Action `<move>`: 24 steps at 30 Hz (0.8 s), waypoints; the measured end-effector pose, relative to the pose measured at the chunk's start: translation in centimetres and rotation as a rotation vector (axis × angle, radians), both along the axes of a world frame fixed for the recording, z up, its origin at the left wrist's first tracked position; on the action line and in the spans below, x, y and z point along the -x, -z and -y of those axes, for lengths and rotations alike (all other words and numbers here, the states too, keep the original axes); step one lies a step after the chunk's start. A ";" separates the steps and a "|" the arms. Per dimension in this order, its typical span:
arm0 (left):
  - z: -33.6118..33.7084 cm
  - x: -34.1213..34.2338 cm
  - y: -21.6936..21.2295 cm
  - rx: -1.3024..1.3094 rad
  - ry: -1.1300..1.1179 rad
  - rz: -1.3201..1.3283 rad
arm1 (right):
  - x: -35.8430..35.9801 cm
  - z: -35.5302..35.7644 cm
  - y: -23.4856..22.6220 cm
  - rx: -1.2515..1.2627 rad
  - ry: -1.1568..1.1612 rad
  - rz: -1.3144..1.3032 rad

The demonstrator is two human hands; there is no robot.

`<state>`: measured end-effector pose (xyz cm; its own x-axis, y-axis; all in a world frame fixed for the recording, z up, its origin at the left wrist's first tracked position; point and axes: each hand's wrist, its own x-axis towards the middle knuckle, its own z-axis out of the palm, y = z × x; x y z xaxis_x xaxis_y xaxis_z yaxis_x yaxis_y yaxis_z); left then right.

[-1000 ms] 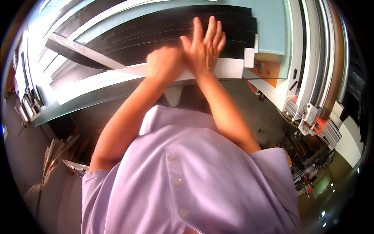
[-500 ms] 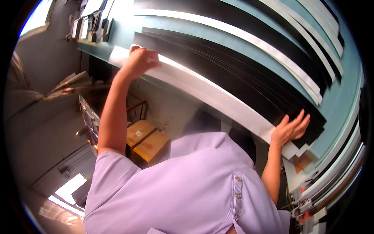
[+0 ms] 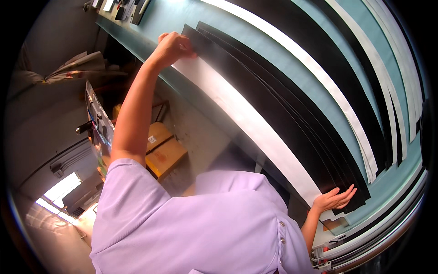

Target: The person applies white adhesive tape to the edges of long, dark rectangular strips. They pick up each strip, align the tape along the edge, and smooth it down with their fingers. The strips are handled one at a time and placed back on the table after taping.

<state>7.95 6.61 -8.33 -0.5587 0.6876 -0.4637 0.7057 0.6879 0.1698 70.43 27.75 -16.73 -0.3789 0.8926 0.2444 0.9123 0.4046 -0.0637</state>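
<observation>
A long white strip (image 3: 248, 123) runs along the near edge of the table, beside a fanned stack of long black strips (image 3: 283, 109). My left hand (image 3: 175, 48) is closed at the far-left end of the white strip, next to the corner of the black ones; its fingertips are partly hidden. At the other end, my right hand (image 3: 335, 198) rests palm up with fingers stretched out, against the ends of the white and black strips. Its thumb lies over the black surface.
More black and white strips (image 3: 315, 59) lie across the pale green tabletop (image 3: 273, 75). Small dark items (image 3: 137, 11) sit at the far-left corner. Below the table edge is a cardboard box (image 3: 166, 153). Rolls or rails (image 3: 383, 233) line the right end.
My view has shifted. The left hand stays at the white strip's far end, now close to the black corner. The right hand has turned and its fingers point more to the right.
</observation>
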 end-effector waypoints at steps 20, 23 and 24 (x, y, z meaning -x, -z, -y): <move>-1.2 -0.7 -0.9 0.067 0.140 -0.173 | 0.2 0.0 -0.3 0.025 -0.005 -0.018; -0.9 -0.1 -1.1 -0.002 0.136 -0.416 | 0.1 0.1 -0.2 -0.015 -0.005 -0.008; -1.0 0.1 -1.4 0.094 0.079 -0.368 | 0.0 0.1 -0.3 -0.022 -0.005 -0.007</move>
<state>7.84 7.61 -6.88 -0.6467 0.6992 -0.3048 0.7590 0.6297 -0.1656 70.39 27.68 -16.47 -0.3818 0.8849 0.2670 0.9096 0.4109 -0.0611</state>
